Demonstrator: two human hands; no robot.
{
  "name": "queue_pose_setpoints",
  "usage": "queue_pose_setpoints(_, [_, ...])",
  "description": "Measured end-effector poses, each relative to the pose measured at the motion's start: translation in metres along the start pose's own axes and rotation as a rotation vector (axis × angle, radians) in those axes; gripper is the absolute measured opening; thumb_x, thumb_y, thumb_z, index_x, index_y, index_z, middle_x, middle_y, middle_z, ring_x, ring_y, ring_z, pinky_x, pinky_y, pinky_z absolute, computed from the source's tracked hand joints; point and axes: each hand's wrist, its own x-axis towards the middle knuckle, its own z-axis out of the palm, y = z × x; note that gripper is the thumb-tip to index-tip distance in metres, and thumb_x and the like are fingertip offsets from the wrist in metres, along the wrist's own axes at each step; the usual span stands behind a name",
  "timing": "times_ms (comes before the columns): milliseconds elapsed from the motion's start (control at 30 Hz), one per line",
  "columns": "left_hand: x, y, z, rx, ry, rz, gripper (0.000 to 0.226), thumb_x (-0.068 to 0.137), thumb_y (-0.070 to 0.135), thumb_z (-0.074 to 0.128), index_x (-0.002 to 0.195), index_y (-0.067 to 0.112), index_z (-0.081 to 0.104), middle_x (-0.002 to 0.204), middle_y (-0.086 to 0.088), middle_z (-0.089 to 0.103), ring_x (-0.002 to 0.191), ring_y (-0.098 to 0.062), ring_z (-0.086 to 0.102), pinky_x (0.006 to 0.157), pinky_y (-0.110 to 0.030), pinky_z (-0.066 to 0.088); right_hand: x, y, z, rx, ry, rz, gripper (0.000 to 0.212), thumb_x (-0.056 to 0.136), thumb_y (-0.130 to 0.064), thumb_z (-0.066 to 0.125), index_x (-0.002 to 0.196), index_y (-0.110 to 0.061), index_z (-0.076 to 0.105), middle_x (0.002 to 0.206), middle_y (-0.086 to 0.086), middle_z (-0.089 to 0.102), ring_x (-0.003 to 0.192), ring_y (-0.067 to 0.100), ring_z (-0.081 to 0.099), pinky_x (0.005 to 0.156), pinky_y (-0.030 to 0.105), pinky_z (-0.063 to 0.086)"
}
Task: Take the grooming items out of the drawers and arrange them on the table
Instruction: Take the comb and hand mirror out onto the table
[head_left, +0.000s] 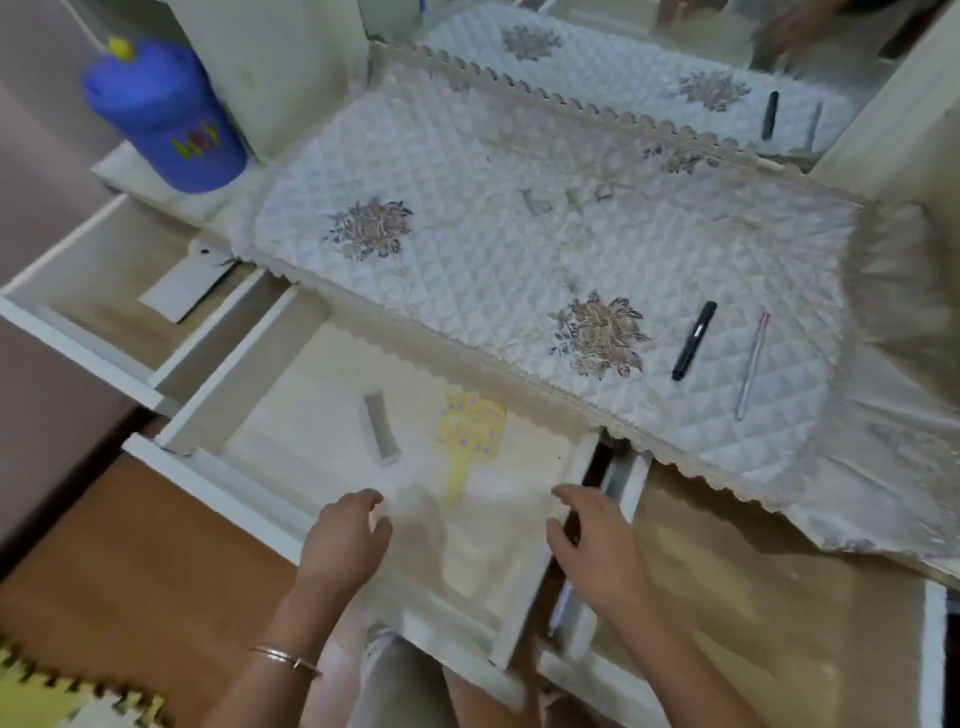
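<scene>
The middle drawer (244, 374) is pulled out below the table's front edge. Inside it lie a yellow hand mirror or brush (470, 436) with its handle toward me and a small grey curved item (382, 434). My left hand (345, 535) hovers over the drawer's near left part, fingers loosely curled, holding nothing. My right hand (592, 540) is over the drawer's near right corner, fingers relaxed and empty. On the quilted table cover (467, 249) lie a black pen-like tube (693, 340) and a thin clear-pink stick (751, 364), side by side at the right.
A second drawer (78, 280) stands open at the left with a white card (187, 286) in it. A blue bottle (161, 119) stands at the back left. A mirror (675, 52) runs along the back. A narrow gap with another drawer (618, 478) is at the right.
</scene>
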Motion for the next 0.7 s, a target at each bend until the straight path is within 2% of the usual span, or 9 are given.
queue_pose_setpoints(133, [0.079, -0.031, -0.017, 0.056, -0.138, 0.05, 0.055, 0.089, 0.03, 0.053, 0.137, 0.009, 0.036, 0.14, -0.013, 0.041, 0.126, -0.032, 0.04, 0.103, -0.039, 0.035, 0.053, -0.048, 0.062, 0.035, -0.06, 0.171, 0.04, 0.089, -0.022, 0.052, 0.128, -0.014, 0.045, 0.128, 0.005, 0.051, 0.12, 0.02, 0.046, 0.096, 0.032, 0.041])
queue_pose_setpoints(300, [0.145, -0.046, -0.022, -0.079, -0.208, -0.056, 0.063, 0.084, 0.033, 0.062, 0.132, 0.0, 0.036, 0.133, -0.021, 0.041, 0.123, -0.038, 0.04, 0.101, -0.04, 0.034, 0.088, -0.087, 0.121, 0.127, -0.015, 0.527, 0.041, 0.083, -0.012, 0.053, 0.124, -0.005, 0.048, 0.122, 0.019, 0.052, 0.113, 0.034, 0.05, 0.094, 0.036, 0.04])
queue_pose_setpoints(367, [0.156, -0.039, -0.016, -0.104, -0.163, -0.043, 0.063, 0.081, 0.036, 0.065, 0.123, -0.006, 0.043, 0.123, -0.024, 0.048, 0.116, -0.041, 0.045, 0.094, -0.044, 0.039, 0.096, -0.095, 0.135, 0.143, 0.032, 0.622, 0.043, 0.081, -0.01, 0.055, 0.122, -0.002, 0.045, 0.121, 0.022, 0.05, 0.11, 0.038, 0.049, 0.094, 0.039, 0.04])
queue_pose_setpoints(433, [0.163, -0.03, -0.006, -0.027, -0.1, 0.026, 0.067, 0.078, 0.043, 0.063, 0.117, -0.009, 0.046, 0.115, -0.027, 0.052, 0.108, -0.044, 0.049, 0.085, -0.048, 0.044, 0.105, -0.099, 0.144, 0.166, 0.072, 0.711, 0.046, 0.079, -0.008, 0.058, 0.121, 0.0, 0.042, 0.121, 0.023, 0.047, 0.109, 0.04, 0.047, 0.094, 0.04, 0.039])
queue_pose_setpoints(500, [0.165, -0.02, -0.003, -0.004, -0.14, -0.029, 0.073, 0.077, 0.046, 0.063, 0.126, -0.001, 0.038, 0.125, -0.019, 0.044, 0.115, -0.039, 0.043, 0.089, -0.044, 0.042, 0.114, -0.101, 0.149, 0.186, 0.088, 0.807, 0.048, 0.078, -0.008, 0.058, 0.121, 0.002, 0.04, 0.122, 0.023, 0.046, 0.111, 0.042, 0.047, 0.095, 0.04, 0.039])
queue_pose_setpoints(567, [0.167, -0.015, 0.001, -0.056, -0.155, -0.079, 0.076, 0.074, 0.04, 0.068, 0.129, 0.004, 0.032, 0.13, -0.014, 0.039, 0.119, -0.035, 0.04, 0.092, -0.041, 0.04, 0.121, -0.102, 0.154, 0.193, 0.107, 0.863, 0.046, 0.079, -0.008, 0.058, 0.119, 0.004, 0.039, 0.122, 0.024, 0.046, 0.112, 0.042, 0.047, 0.096, 0.041, 0.038])
queue_pose_setpoints(700, [0.167, -0.015, 0.004, -0.089, -0.154, -0.07, 0.07, 0.073, 0.027, 0.073, 0.125, 0.001, 0.035, 0.127, -0.018, 0.043, 0.118, -0.037, 0.043, 0.093, -0.043, 0.04, 0.127, -0.101, 0.161, 0.227, 0.134, 0.909, 0.042, 0.081, -0.006, 0.055, 0.117, 0.006, 0.038, 0.119, 0.027, 0.052, 0.111, 0.042, 0.051, 0.091, 0.042, 0.042])
